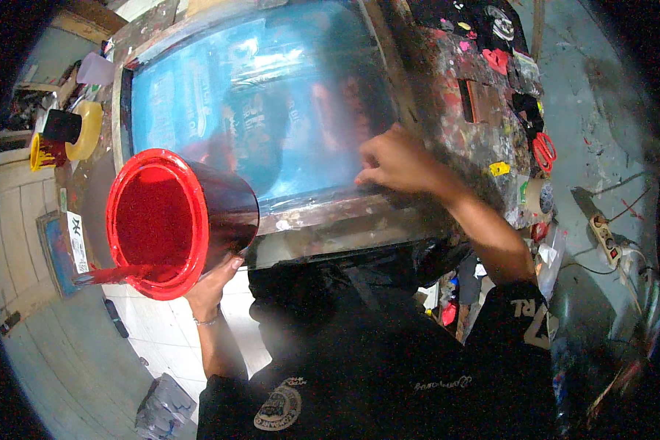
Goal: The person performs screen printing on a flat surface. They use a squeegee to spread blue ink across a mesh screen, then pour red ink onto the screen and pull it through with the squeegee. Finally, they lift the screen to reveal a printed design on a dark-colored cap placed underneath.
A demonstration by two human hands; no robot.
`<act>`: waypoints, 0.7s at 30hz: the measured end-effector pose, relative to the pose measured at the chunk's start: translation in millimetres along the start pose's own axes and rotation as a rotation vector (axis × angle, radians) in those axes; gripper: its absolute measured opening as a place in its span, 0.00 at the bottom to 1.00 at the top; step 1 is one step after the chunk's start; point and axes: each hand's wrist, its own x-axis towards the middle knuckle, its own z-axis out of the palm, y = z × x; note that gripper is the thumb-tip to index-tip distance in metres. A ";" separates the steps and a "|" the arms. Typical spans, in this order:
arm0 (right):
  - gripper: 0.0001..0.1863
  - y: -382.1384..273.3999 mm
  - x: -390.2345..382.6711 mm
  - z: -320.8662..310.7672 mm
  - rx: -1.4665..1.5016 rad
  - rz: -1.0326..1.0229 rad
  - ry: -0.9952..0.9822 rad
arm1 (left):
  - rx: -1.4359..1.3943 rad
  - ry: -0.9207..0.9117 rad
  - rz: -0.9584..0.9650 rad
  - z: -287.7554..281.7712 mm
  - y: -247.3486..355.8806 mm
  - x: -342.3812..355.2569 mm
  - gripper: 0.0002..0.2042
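My left hand (209,290) grips a paint can (231,205) full of red paint, tipped toward me, with a red-coated stick (99,276) over its lower rim. The can is left of and partly over the lower left of a framed screen (301,110) with a translucent blue surface and faint patterns. My right hand (389,163) is at the screen's lower right corner, fingers curled, fingertips at the blue surface. Whether it holds anything small is hidden.
The paint-stained table (451,110) carries red scissors (545,150), a tape roll (540,195) and small scraps at right. A yellow roll (86,130) and small tubs stand at left. A power strip (605,238) with cords is at far right.
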 end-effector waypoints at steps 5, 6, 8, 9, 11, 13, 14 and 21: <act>0.16 -10.2 0.0 3.8 -0.126 0.031 0.020 | -0.010 0.011 0.002 -3.5 1.7 -1.5 0.25; 0.16 -10.5 1.8 4.1 -0.117 -0.001 0.024 | 0.001 0.016 -0.001 -5.3 3.6 -4.8 0.26; 0.16 -7.8 3.2 5.3 -0.103 -0.056 0.032 | -0.001 0.024 0.002 -5.3 4.2 -5.6 0.26; 0.16 -3.0 3.2 7.6 -0.072 -0.108 0.028 | -0.005 0.021 0.003 -5.3 3.2 -4.6 0.26; 0.17 5.8 4.4 9.7 -0.013 -0.217 0.020 | -0.016 0.012 0.004 -6.5 4.0 -6.8 0.27; 0.17 -3.4 9.0 4.7 0.050 -0.147 -0.032 | -0.009 0.013 -0.003 -6.4 1.8 -9.9 0.27; 0.18 -7.6 11.8 2.5 0.085 -0.111 -0.051 | -0.006 0.014 0.001 -6.9 3.0 -8.4 0.27; 0.18 -10.2 19.3 10.6 -0.127 -0.157 -0.095 | -0.011 0.019 -0.012 -7.1 2.2 -17.2 0.29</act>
